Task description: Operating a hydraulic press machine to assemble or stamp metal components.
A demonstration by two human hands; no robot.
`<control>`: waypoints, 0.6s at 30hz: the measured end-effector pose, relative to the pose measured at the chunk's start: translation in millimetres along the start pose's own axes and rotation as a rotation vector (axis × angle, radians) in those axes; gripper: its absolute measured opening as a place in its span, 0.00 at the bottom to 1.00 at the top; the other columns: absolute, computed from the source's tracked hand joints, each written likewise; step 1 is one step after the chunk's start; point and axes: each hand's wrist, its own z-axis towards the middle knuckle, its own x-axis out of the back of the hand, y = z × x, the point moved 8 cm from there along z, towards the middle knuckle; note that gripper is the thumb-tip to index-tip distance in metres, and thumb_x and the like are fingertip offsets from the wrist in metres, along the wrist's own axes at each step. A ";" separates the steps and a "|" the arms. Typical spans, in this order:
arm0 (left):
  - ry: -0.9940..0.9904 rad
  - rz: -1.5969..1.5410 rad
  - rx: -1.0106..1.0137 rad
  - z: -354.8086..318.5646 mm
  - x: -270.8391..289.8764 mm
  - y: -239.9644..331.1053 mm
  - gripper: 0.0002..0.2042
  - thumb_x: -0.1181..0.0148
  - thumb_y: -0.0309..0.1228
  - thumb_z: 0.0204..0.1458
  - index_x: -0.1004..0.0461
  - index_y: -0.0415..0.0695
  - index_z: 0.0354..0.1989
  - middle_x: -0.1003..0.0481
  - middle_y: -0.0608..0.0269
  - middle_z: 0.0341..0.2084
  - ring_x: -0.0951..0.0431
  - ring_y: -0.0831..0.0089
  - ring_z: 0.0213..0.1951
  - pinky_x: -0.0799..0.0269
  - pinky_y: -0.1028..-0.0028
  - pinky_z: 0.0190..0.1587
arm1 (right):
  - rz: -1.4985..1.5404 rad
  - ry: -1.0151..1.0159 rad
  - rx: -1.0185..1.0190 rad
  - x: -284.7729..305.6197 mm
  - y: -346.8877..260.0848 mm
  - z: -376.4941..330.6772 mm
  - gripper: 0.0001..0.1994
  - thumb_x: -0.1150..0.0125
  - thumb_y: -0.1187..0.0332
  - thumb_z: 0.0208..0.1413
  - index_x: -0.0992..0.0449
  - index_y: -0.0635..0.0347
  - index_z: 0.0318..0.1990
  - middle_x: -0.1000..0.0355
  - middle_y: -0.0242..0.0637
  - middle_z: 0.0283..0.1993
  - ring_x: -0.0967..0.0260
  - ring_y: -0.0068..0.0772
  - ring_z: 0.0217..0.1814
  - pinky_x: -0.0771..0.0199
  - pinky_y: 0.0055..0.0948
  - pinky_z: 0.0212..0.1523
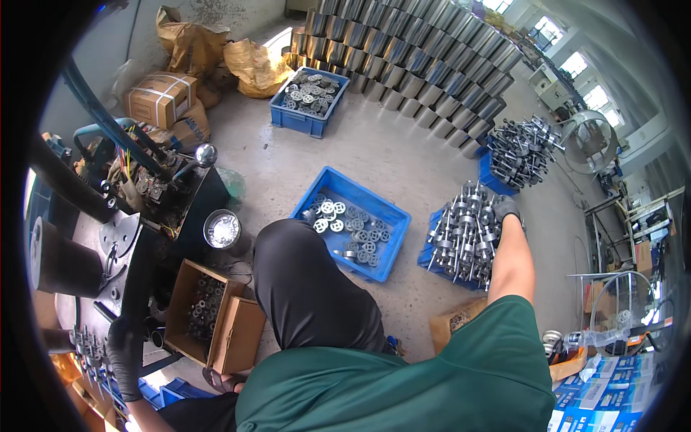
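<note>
My right hand (507, 207), in a dark grey glove, reaches out to the far right edge of a heap of metal shafts with round discs (464, 230). Its fingers curl round one of the shafts at the top of that heap, which fills a blue crate (426, 253). At the lower left my left hand (124, 356), also gloved, is beside the edge of a metal machine table (86, 317), close to a short dark rod (105, 311). Its fingers are mostly hidden against the dark background. Several small shafts (88, 345) stand upright next to it.
Before my knee lies a blue tray (399, 245) with spoked metal discs (360, 234). Farther off stand a blue crate of discs (308, 101), stacked steel cylinders (410, 65) and another shaft heap (525, 147). A cardboard box of small rings (188, 325) and a metal pot (222, 229) are left.
</note>
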 end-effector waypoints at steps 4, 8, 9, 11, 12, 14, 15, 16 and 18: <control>0.044 0.071 -0.080 -8.6 3.3 24.8 0.17 0.39 0.28 0.62 0.27 0.36 0.57 0.19 0.56 0.48 0.21 0.69 0.50 0.25 0.67 0.56 | 0.094 0.132 0.106 6.8 2.3 -12.2 0.26 0.37 0.48 0.56 0.18 0.63 0.49 0.22 0.60 0.53 0.25 0.62 0.58 0.26 0.49 0.60; 0.107 -0.030 0.036 -19.0 10.4 46.1 0.18 0.39 0.23 0.60 0.27 0.34 0.59 0.19 0.55 0.47 0.20 0.70 0.50 0.25 0.68 0.55 | -0.171 -0.064 0.059 0.4 -6.7 27.0 0.27 0.40 0.50 0.60 0.20 0.63 0.57 0.29 0.61 0.65 0.29 0.61 0.67 0.29 0.50 0.66; 0.120 -0.057 0.054 -23.0 14.2 51.9 0.19 0.38 0.22 0.59 0.26 0.35 0.59 0.18 0.56 0.46 0.19 0.71 0.48 0.23 0.70 0.53 | -0.329 -0.094 0.147 3.7 -25.3 38.6 0.24 0.40 0.55 0.61 0.21 0.61 0.58 0.28 0.60 0.64 0.29 0.60 0.67 0.29 0.49 0.67; 0.159 -0.031 0.122 -24.5 21.6 56.9 0.18 0.37 0.24 0.60 0.26 0.35 0.59 0.18 0.58 0.42 0.19 0.76 0.43 0.21 0.73 0.45 | -0.317 0.149 0.226 17.9 -93.5 46.4 0.20 0.43 0.57 0.63 0.20 0.55 0.57 0.27 0.57 0.63 0.31 0.58 0.68 0.31 0.46 0.67; 0.184 -0.062 0.097 -27.1 25.5 61.7 0.18 0.36 0.26 0.61 0.25 0.37 0.59 0.18 0.59 0.41 0.19 0.77 0.42 0.21 0.73 0.43 | -0.159 0.174 0.309 30.7 -142.8 50.3 0.14 0.43 0.68 0.61 0.18 0.63 0.50 0.24 0.62 0.56 0.26 0.61 0.62 0.24 0.49 0.58; 0.261 0.038 0.087 -27.6 40.1 65.2 0.18 0.35 0.30 0.60 0.23 0.39 0.58 0.17 0.59 0.41 0.18 0.73 0.42 0.20 0.70 0.44 | -0.167 0.102 0.616 33.0 -266.0 14.5 0.12 0.44 0.74 0.55 0.16 0.58 0.43 0.20 0.55 0.50 0.21 0.53 0.55 0.22 0.44 0.54; 0.306 0.033 0.037 -29.5 47.7 67.7 0.18 0.35 0.30 0.60 0.23 0.38 0.57 0.17 0.58 0.41 0.18 0.72 0.42 0.20 0.70 0.45 | 0.130 -0.164 0.482 28.0 -310.9 -6.9 0.11 0.42 0.74 0.53 0.17 0.61 0.41 0.21 0.58 0.47 0.21 0.58 0.50 0.21 0.46 0.52; 0.349 0.027 0.001 -32.6 57.3 68.2 0.18 0.35 0.31 0.60 0.23 0.38 0.57 0.17 0.58 0.42 0.18 0.71 0.42 0.20 0.69 0.46 | 0.154 -0.175 0.569 33.0 -381.4 -48.0 0.11 0.42 0.74 0.53 0.17 0.61 0.41 0.21 0.58 0.47 0.21 0.58 0.50 0.21 0.46 0.52; 0.418 -0.005 0.029 -39.1 73.5 58.9 0.19 0.34 0.33 0.59 0.23 0.36 0.56 0.18 0.54 0.44 0.19 0.68 0.48 0.22 0.67 0.53 | -0.076 -0.008 1.169 69.1 -504.4 -171.6 0.10 0.42 0.72 0.53 0.18 0.63 0.40 0.19 0.56 0.42 0.21 0.55 0.49 0.21 0.46 0.53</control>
